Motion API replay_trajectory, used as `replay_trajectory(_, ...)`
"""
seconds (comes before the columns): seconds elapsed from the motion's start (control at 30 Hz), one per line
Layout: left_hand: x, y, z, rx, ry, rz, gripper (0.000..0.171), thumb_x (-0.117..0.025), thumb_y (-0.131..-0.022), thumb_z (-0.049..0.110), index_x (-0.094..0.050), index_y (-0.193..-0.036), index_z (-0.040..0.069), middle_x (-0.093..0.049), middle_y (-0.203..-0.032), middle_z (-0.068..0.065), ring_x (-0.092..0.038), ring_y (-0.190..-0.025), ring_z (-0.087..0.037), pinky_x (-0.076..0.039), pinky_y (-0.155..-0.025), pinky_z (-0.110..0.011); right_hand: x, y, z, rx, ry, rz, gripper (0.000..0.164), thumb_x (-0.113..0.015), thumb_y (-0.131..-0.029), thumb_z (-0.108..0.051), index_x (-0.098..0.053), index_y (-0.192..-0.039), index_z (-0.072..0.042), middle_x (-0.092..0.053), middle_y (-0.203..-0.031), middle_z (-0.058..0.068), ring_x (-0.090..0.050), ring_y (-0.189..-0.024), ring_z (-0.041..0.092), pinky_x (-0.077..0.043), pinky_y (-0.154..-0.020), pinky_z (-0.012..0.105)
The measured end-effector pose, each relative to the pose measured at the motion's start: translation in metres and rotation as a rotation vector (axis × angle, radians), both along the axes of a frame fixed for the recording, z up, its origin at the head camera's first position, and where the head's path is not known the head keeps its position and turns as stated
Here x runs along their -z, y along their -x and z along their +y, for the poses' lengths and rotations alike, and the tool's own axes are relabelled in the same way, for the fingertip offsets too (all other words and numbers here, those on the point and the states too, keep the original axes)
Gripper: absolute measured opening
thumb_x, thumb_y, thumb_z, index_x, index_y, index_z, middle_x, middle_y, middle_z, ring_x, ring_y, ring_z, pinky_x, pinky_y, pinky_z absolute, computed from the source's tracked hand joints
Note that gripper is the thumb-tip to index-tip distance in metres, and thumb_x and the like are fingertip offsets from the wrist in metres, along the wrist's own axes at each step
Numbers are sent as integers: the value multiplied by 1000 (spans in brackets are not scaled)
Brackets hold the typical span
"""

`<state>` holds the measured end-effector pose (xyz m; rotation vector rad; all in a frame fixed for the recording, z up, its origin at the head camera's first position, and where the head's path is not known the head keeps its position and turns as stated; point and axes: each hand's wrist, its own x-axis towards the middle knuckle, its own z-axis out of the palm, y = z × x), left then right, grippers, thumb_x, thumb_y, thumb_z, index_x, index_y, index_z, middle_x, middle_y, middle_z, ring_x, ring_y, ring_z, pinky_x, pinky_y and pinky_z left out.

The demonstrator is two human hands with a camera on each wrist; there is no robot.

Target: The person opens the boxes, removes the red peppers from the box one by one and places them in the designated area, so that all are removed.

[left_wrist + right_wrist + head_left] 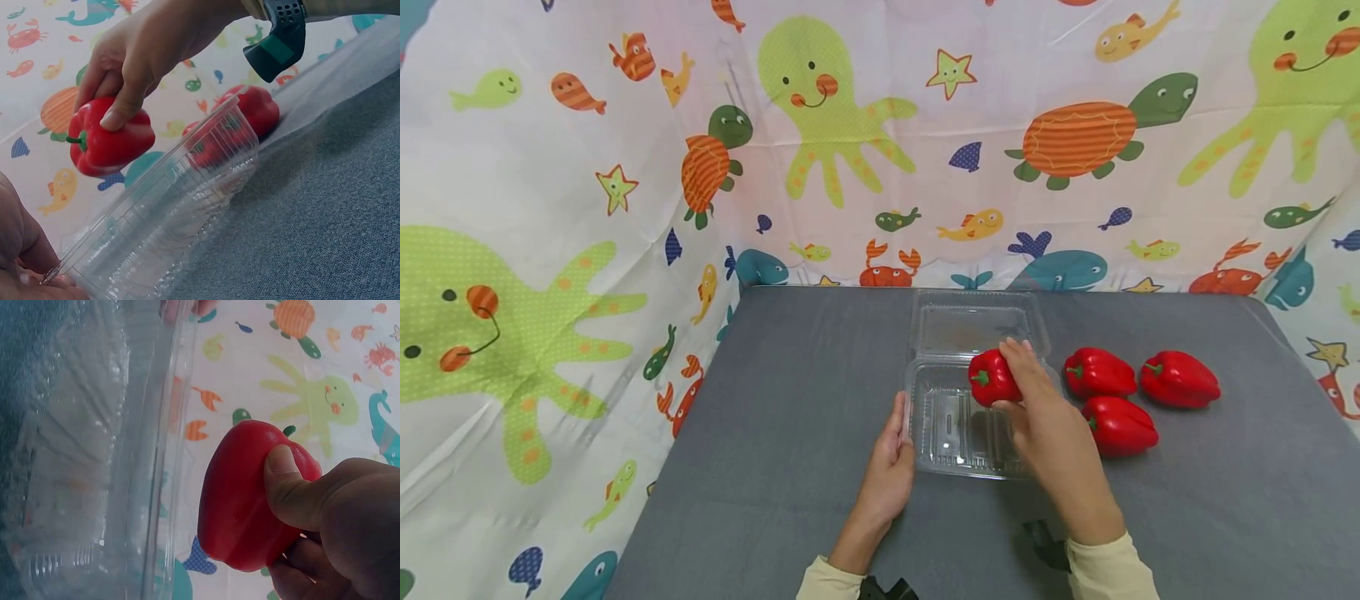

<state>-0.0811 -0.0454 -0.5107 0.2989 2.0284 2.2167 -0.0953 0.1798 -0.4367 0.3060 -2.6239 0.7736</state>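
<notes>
A red bell pepper (992,377) with a green stem is held in my right hand (1056,433), above the open clear plastic container (951,454). The right wrist view shows the thumb (284,481) pressed on the side of the pepper (250,494), fingers round the far side. My left hand (886,471) grips the container's left rim; in the left wrist view its fingers pinch the edge at the lower left. The container's hinged lid (973,321) lies folded back, away from me. The container's base shows no pepper resting in it.
Right of the container, three more red bell peppers lie close together on the grey cloth: one at the back (1099,372), one at the far right (1180,379) and one nearer me (1120,427). A curtain (880,183) printed with sea animals stands behind the table (805,400).
</notes>
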Motion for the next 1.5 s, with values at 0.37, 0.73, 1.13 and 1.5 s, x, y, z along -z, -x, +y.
replay_trajectory(0.37,0,1,2,9,-24,-9,68,-27,-105,-14,-3,-168,-1,-3,-177,-16,-5,-163,-22,-6,-127,-30,-5,-6,21,63,14,-3,104,-93,-77,-3,-39,-165,-16,-47,-164,13,-43,-150,41,-56,-92,65)
replay_trajectory(0.73,-1,-1,1,5,-11,-23,69,-28,-105,-13,-3,-168,0,-4,-177,-14,-5,-163,-20,-9,-124,-18,-9,-12,42,136,28,-13,106,-90,-79,1,-34,-167,-19,-42,-167,12,-38,-153,41,-51,-92,73)
replay_trajectory(1.13,-1,-2,-1,13,-31,-3,67,-25,-105,-14,-1,-167,-3,-1,-176,-18,-3,-163,-24,-6,-128,-31,-11,-16,61,184,48,9,102,-87,-79,6,-38,-166,-17,-44,-165,14,-36,-154,39,-46,-99,73)
replay_trajectory(1.5,-2,-2,-1,16,-22,4,66,-25,-106,-13,-1,-167,-2,-1,-176,-18,-3,-163,-25,-6,-128,-33,-13,-19,80,231,66,-30,103,-86,-82,3,-34,-167,-21,-41,-166,15,-33,-155,40,-45,-94,78)
